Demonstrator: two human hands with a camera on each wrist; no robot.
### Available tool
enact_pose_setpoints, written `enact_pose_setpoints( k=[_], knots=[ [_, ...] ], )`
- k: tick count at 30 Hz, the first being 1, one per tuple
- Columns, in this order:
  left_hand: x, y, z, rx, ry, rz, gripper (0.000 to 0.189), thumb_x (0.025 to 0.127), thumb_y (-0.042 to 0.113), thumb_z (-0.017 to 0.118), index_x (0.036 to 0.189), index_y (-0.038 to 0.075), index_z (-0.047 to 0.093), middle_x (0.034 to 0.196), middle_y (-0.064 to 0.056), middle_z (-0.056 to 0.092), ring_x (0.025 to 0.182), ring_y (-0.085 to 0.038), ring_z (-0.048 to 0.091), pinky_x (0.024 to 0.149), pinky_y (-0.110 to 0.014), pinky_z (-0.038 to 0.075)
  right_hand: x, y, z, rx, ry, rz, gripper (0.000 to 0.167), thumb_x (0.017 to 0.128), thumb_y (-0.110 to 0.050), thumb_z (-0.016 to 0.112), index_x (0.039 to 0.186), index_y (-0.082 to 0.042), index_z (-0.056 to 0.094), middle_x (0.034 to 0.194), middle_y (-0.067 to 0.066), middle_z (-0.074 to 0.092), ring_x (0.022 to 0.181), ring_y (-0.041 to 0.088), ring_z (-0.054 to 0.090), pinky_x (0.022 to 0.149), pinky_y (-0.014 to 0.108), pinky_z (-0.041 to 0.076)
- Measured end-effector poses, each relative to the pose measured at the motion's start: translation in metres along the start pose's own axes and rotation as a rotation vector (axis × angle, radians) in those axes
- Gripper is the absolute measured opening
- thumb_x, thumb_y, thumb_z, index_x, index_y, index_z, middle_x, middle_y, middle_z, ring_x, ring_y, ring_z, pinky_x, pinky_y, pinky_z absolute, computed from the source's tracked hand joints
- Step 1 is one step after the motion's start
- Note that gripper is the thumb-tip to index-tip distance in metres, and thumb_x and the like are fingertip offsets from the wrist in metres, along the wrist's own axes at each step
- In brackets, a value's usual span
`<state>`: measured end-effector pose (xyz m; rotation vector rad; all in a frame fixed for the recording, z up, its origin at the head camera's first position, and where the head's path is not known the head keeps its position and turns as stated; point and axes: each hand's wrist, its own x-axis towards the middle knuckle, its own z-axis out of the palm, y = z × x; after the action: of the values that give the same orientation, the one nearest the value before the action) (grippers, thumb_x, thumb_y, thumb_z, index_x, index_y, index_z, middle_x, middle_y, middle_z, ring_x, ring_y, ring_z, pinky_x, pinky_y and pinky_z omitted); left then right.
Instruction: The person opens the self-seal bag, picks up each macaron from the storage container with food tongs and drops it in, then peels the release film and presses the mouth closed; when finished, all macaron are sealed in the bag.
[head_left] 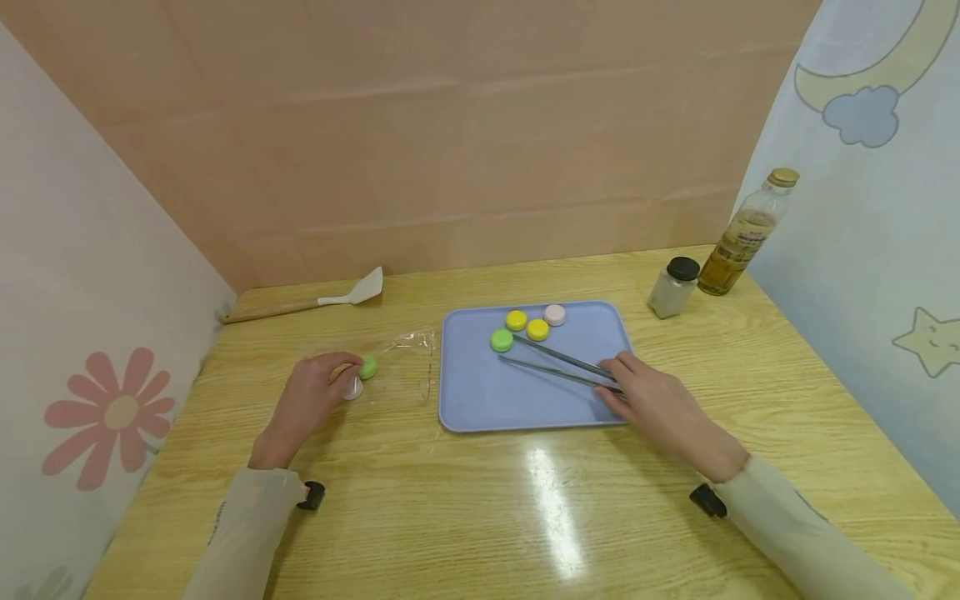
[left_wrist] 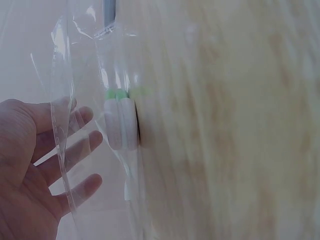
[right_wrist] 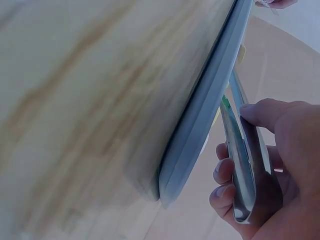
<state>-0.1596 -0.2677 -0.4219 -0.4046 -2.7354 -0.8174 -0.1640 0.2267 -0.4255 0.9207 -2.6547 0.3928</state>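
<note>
A clear plastic bag (head_left: 401, 367) lies left of the tray. In it are a green macaron (head_left: 367, 367) and a white macaron (head_left: 352, 388), which shows larger (left_wrist: 121, 124) in the left wrist view. My left hand (head_left: 311, 396) pinches the bag's edge between thumb and forefinger, with its other fingers loosely spread. My right hand (head_left: 660, 404) grips long metal tongs (head_left: 562, 360) near their bend. Their arms stand apart over the blue tray (head_left: 480, 408), one tip right at the edge of a green macaron (head_left: 502, 340). Beyond it sit two yellow macarons (head_left: 537, 330) and a pale pink one (head_left: 555, 315).
A white spatula (head_left: 363, 287) with a wooden handle lies at the back left. At the back right stand a jar with a black lid (head_left: 672, 290) and a glass oil bottle (head_left: 742, 242). Walls rise at the left, back and right of the table.
</note>
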Motion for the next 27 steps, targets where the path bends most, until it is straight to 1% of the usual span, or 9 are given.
enact_pose_setpoints(
  k=[5, 10, 16, 23, 27],
  knots=[
    [0.0, 0.0, 0.0, -0.002, 0.005, 0.006, 0.014, 0.098, 0.005, 0.068, 0.109, 0.0, 0.075, 0.103, -0.013, 0.074, 0.048, -0.007, 0.03, 0.061, -0.031, 0.044, 0.005, -0.001, 0.003, 0.002, -0.022, 0.011, 0.03, 0.095, -0.02, 0.072, 0.117, -0.001, 0.065, 0.098, 0.006, 0.059, 0.07, 0.012, 0.052, 0.053, 0.03, 0.046],
    [-0.001, 0.001, -0.001, -0.002, 0.006, 0.013, 0.014, 0.097, 0.003, 0.068, 0.109, 0.0, 0.075, 0.103, -0.014, 0.074, 0.048, -0.007, 0.03, 0.059, -0.03, 0.043, 0.01, 0.0, 0.006, 0.001, -0.023, 0.004, 0.03, 0.095, -0.019, 0.073, 0.116, 0.0, 0.065, 0.096, 0.005, 0.058, 0.07, 0.012, 0.051, 0.052, 0.029, 0.046],
    [0.0, 0.002, -0.001, -0.001, 0.002, 0.003, 0.014, 0.097, 0.004, 0.068, 0.109, -0.001, 0.075, 0.103, -0.015, 0.074, 0.047, -0.007, 0.027, 0.052, -0.028, 0.038, 0.015, -0.002, 0.007, 0.01, -0.024, -0.001, 0.029, 0.095, -0.018, 0.073, 0.115, 0.0, 0.065, 0.095, 0.005, 0.058, 0.07, 0.012, 0.05, 0.053, 0.03, 0.047],
    [0.0, 0.002, -0.001, 0.016, 0.007, 0.014, 0.014, 0.097, 0.004, 0.068, 0.109, -0.001, 0.075, 0.104, -0.015, 0.074, 0.048, -0.007, 0.029, 0.059, -0.03, 0.043, 0.017, -0.003, 0.007, 0.012, -0.022, 0.0, 0.027, 0.095, -0.016, 0.073, 0.114, 0.001, 0.065, 0.095, 0.006, 0.059, 0.07, 0.012, 0.051, 0.054, 0.031, 0.048],
    [0.0, 0.002, -0.001, 0.017, 0.005, 0.011, 0.014, 0.097, 0.004, 0.068, 0.109, 0.0, 0.075, 0.104, -0.014, 0.074, 0.049, -0.008, 0.03, 0.061, -0.032, 0.044, 0.017, -0.003, 0.008, 0.013, -0.031, 0.005, 0.026, 0.096, -0.015, 0.073, 0.114, 0.001, 0.065, 0.095, 0.006, 0.06, 0.07, 0.012, 0.052, 0.055, 0.032, 0.049]
  ],
)
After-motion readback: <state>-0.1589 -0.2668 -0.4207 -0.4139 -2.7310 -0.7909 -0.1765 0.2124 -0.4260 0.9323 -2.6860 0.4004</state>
